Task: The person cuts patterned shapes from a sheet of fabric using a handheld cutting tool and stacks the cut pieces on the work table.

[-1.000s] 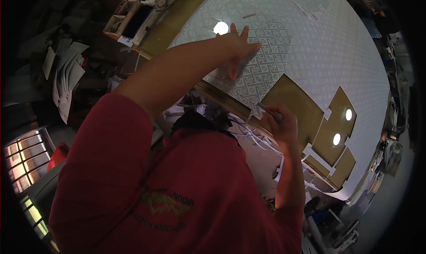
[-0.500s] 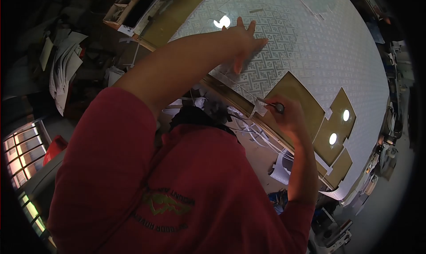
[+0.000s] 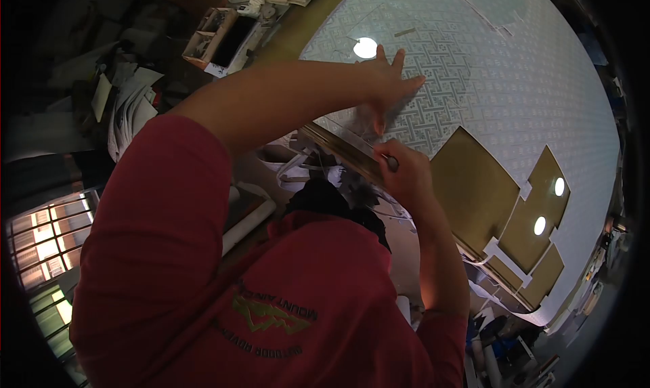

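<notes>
My left hand (image 3: 391, 83) lies with fingers spread on a patterned, translucent sheet (image 3: 440, 83) on the table, pressing or resting near its front edge. A clear strip, perhaps a ruler, seems to lie beneath that hand, but its outline is faint. My right hand (image 3: 407, 171) is closed round a slim tool with a rounded dark handle end (image 3: 391, 162), just above the table's near edge. The tool's tip is hidden or too small to tell. Right of this hand, a stepped cut-out in the sheet bares the brown board (image 3: 470, 185).
A wooden tray (image 3: 206, 39) with compartments and a dark flat object (image 3: 238, 40) sit at the back left. Loose papers (image 3: 135, 107) hang at the left. White cut pieces (image 3: 508, 261) lie across the board at the right. Scraps and cables are below the edge.
My right hand with the tool has moved left along the near edge, closer to my left hand. My left hand stays spread on the sheet. The whole view has shifted slightly.
</notes>
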Demonstrator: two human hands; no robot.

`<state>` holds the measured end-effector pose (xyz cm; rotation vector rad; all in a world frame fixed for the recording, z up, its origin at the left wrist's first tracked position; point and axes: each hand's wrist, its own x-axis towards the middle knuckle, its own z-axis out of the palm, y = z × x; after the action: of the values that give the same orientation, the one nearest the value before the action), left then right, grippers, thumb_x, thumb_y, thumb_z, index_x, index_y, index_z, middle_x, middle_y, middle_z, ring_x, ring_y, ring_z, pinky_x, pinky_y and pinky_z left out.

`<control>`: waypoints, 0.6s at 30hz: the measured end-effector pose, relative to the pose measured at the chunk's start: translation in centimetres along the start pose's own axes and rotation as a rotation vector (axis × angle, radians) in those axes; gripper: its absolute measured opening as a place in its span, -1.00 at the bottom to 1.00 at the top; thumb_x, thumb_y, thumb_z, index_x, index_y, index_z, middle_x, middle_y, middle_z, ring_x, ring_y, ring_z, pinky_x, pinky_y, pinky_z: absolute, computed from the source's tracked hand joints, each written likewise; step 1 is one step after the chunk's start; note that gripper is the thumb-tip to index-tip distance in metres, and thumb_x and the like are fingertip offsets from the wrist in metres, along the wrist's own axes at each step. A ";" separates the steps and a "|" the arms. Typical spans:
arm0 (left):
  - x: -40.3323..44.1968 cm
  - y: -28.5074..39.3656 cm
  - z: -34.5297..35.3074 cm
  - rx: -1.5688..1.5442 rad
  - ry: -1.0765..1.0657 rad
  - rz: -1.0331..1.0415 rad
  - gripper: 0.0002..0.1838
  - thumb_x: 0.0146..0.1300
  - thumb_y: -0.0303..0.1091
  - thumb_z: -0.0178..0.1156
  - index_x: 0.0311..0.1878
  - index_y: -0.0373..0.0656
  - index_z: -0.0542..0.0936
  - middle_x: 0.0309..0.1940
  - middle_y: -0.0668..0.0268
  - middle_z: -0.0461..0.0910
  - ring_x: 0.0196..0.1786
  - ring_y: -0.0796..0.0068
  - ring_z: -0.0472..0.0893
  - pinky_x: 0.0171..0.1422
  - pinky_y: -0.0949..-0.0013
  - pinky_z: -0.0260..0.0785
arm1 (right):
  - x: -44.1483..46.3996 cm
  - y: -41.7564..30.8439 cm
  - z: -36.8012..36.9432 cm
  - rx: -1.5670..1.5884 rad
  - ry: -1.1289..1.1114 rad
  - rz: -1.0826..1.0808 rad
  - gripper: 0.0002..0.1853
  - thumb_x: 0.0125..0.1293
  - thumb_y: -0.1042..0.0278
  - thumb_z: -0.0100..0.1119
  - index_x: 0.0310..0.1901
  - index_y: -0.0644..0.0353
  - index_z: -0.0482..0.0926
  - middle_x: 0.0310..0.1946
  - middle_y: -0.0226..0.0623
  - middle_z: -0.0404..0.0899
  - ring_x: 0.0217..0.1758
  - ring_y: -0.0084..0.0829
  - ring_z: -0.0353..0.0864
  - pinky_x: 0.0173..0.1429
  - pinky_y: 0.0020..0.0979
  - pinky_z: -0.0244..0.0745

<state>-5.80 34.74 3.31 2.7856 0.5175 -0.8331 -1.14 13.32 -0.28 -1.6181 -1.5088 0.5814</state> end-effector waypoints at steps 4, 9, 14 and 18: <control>-0.3 0.0 -0.5 0.016 -0.032 0.030 0.67 -0.37 0.16 0.81 0.77 0.31 -0.16 0.69 -0.43 -0.37 0.61 -0.79 -0.09 0.53 -0.31 0.37 | -0.1 1.1 1.6 0.052 0.035 -0.035 -0.84 0.25 0.51 0.42 -0.14 0.14 0.69 -0.28 -0.11 0.78 -0.23 -0.04 0.80 -0.16 -0.13 0.66; -0.2 -0.2 -0.7 0.005 -0.059 0.025 0.67 -0.36 0.17 0.81 0.77 0.33 -0.17 0.69 -0.42 -0.39 0.62 -0.79 -0.12 0.52 -0.29 0.38 | 7.4 -0.3 12.8 -0.013 0.032 -0.104 -0.83 0.42 0.31 0.22 -0.05 0.13 0.70 -0.28 -0.06 0.76 -0.23 0.05 0.78 -0.18 -0.06 0.65; 0.3 -0.6 0.1 -0.056 -0.002 0.058 0.67 -0.40 0.20 0.81 0.76 0.40 -0.15 0.72 -0.28 -0.46 0.66 -0.72 -0.20 0.44 -0.63 0.29 | 6.6 -3.6 12.8 -0.092 0.016 -0.097 -0.83 0.45 0.33 0.13 -0.03 0.12 0.65 -0.28 -0.04 0.73 -0.24 0.09 0.75 -0.19 -0.02 0.64; -1.0 0.2 -1.3 -0.032 -0.040 -0.001 0.67 -0.37 0.19 0.81 0.77 0.38 -0.16 0.72 -0.28 -0.43 0.66 -0.70 -0.16 0.49 -0.42 0.34 | -0.7 -3.7 5.9 0.079 0.000 -0.049 -0.79 0.34 0.44 0.40 -0.01 0.17 0.72 -0.18 -0.07 0.79 -0.13 -0.02 0.81 -0.07 -0.14 0.72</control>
<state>-5.83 34.65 4.98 2.7347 0.5213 -0.8709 -8.10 13.97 -0.72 -1.5169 -1.5028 0.6063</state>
